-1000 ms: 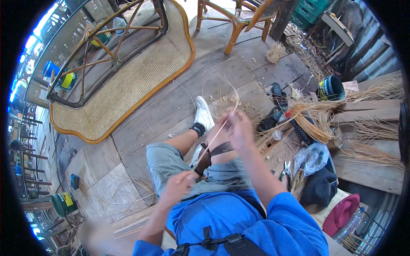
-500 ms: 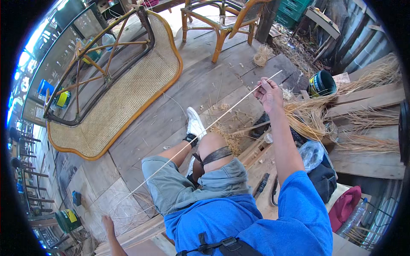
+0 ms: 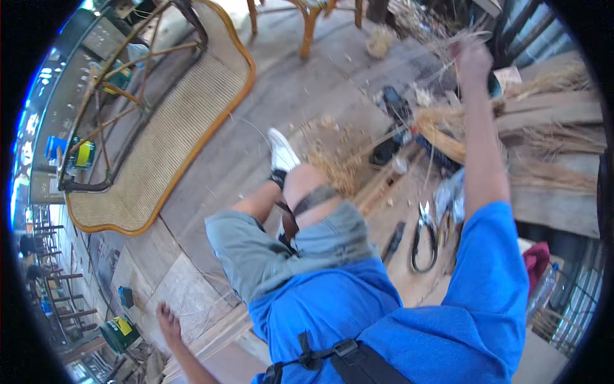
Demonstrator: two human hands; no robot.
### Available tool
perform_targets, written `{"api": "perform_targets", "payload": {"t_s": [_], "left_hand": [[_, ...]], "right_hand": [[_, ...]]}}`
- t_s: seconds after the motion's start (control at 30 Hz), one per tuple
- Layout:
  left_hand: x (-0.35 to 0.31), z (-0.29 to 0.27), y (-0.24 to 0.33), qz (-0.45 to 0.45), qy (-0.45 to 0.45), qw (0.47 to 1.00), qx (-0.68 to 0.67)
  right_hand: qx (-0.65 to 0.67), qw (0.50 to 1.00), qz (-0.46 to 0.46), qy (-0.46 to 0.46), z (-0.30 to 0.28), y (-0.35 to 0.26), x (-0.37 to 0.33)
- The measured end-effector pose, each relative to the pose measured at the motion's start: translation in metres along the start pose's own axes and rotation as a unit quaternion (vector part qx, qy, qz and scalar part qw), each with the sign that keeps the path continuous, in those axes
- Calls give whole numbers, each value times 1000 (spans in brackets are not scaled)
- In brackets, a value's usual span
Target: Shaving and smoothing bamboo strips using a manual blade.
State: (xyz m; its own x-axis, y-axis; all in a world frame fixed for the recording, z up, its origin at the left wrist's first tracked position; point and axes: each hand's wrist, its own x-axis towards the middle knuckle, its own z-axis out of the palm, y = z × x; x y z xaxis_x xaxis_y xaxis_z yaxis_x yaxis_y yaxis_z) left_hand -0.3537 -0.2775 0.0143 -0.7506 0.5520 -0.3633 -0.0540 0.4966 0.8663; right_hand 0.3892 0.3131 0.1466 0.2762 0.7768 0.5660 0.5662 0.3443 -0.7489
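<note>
My right hand (image 3: 474,63) is stretched far out to the right, smeared by motion, closed around thin pale rattan strands (image 3: 472,37) that stick out around the fingers. Below it lies a golden bundle of rattan strips (image 3: 444,139). My left hand (image 3: 169,323) is low at the left, above the floor, its fingers loosely bent and apart with nothing seen in them. Black-handled shears (image 3: 425,240) and a dark-handled tool (image 3: 394,242) rest on the wooden bench beside my right thigh.
A cane-woven furniture frame (image 3: 160,147) lies on its side at the left. Wood shavings (image 3: 336,163) cover the floor by my shoe. A ball of fibre (image 3: 380,42) sits near a chair (image 3: 309,29). Green bucket (image 3: 120,334) at lower left; rattan bundles (image 3: 543,131) on boards at right.
The long strip no longer stretches between my hands. My right hand has swung up and right to the strands. The left hand's fingers have loosened. The view has shifted, and the shears now show.
</note>
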Motion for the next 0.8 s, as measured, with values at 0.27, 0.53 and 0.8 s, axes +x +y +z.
{"api": "perform_targets", "payload": {"t_s": [0.27, 0.53, 0.8], "left_hand": [[-92, 390, 156, -95, -422, 890, -142], [-113, 422, 120, 112, -385, 889, 221], [-117, 410, 111, 177, -344, 873, 295]], "right_hand": [[-305, 908, 146, -249, -54, 12, -111], [-380, 782, 368, -331, -59, -18, -422], [-194, 868, 364, -277, -61, 16, -436]]}}
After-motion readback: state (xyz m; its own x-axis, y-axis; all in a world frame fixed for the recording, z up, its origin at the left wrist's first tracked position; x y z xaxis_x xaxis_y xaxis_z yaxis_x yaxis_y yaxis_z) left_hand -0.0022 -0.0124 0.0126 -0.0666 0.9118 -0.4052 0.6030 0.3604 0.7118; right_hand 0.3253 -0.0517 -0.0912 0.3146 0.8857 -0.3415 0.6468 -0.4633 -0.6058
